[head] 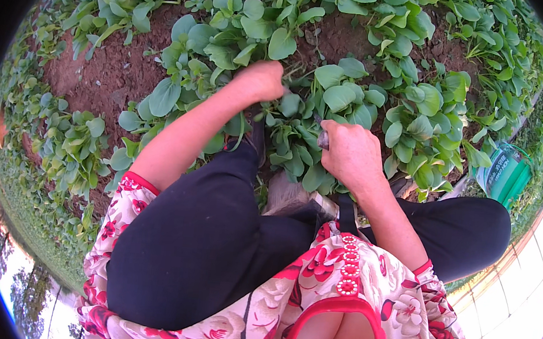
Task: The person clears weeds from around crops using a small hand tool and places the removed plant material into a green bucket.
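Low green leafy plants [338, 98] grow from reddish-brown soil [110, 75] in front of me. My left hand [262, 80] is bent into a fist among the leaves at the centre; a blurred leaf shows beside its fingers, and whether it grips a stem is hidden. To the right, my right hand [350, 150] is closed around the handle [323, 140] of a small tool. A dark bit of the tool shows above the fist, and the rest is hidden by leaves.
My bent knees in dark trousers [186, 254] flank the work spot. A clear and green plastic container [503, 175] bearing writing lies at the right, by the edging of the bed. Light paving tiles [518, 288] lie beyond. An orange-brown object [1, 126] is at the far left.
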{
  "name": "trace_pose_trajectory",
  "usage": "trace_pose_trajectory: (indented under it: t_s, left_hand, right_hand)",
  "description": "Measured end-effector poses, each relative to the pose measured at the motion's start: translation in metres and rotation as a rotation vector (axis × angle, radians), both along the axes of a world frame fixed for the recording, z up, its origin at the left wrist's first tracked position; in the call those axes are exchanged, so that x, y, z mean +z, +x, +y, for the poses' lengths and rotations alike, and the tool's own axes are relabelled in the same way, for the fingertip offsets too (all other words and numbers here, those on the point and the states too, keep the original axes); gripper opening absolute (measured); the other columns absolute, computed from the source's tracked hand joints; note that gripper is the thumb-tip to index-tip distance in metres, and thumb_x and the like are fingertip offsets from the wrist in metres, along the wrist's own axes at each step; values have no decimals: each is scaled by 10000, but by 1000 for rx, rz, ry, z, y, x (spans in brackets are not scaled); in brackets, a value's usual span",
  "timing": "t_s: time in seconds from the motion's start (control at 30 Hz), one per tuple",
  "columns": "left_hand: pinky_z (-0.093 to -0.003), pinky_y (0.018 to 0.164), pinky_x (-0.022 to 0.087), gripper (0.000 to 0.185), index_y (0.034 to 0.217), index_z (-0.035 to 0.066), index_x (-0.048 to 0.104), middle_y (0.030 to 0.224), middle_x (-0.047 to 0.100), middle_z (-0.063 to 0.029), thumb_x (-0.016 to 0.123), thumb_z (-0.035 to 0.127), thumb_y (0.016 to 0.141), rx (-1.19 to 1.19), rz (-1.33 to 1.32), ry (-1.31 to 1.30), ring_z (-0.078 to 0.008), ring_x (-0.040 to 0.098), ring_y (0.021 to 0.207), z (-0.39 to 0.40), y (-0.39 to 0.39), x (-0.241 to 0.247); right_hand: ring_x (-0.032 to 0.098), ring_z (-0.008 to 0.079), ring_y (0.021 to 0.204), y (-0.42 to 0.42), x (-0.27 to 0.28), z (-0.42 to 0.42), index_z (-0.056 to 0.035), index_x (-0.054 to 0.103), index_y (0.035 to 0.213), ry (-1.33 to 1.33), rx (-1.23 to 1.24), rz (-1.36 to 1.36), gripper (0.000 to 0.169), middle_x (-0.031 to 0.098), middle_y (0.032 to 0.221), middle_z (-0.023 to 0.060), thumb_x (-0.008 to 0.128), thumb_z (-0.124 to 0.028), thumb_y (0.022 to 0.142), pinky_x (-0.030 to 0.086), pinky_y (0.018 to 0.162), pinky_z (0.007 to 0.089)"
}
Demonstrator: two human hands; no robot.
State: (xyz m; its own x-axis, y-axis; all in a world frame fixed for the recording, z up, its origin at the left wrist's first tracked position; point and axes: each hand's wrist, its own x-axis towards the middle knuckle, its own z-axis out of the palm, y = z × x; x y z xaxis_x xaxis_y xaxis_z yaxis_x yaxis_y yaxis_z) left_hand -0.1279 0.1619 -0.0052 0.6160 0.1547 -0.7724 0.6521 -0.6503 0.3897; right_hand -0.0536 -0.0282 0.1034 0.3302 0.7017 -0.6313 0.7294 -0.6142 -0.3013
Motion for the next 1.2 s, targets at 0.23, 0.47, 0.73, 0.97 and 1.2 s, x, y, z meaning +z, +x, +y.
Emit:
trace_pose_trajectory:
  t_s: [0.23,0.47,0.73,0.97,1.2]
  left_hand:
    - [-413,753,547,221,936,8,689,948,683,-190,573,63,757,-183,50,180,-323,672,906,-33,-8,10]
    - [-403,754,547,212,924,29,701,945,689,-166,554,79,780,-208,22,242,-304,675,903,-43,-11,8]
    - [-460,751,517,200,881,4,671,862,659,-231,556,101,749,54,-11,165,-385,648,847,-24,-20,3]
    - [-317,758,461,294,1016,-16,619,894,650,-91,608,217,836,669,-127,-202,-185,582,792,17,-46,-30]
    - [-313,697,458,252,1009,-7,615,847,618,-79,589,182,844,647,-117,-291,-148,540,735,5,-27,-8]
  right_hand:
    - [652,346,707,-14,-27,-6,-41,652,930,114,-91,29,259,662,755,176,611,-75,676,528,669,440]
    - [660,340,664,-26,-60,7,-7,602,785,236,8,43,120,652,699,177,596,-87,695,534,615,429]
    - [645,327,690,-12,-33,0,-66,632,970,212,61,83,312,652,763,141,618,-85,659,522,620,427]
    - [655,339,725,2,-3,15,-58,668,934,73,14,-4,273,661,764,171,609,-79,668,526,672,434]
    - [646,356,707,8,19,2,-41,676,953,4,52,21,298,651,726,192,614,-76,664,521,678,445]
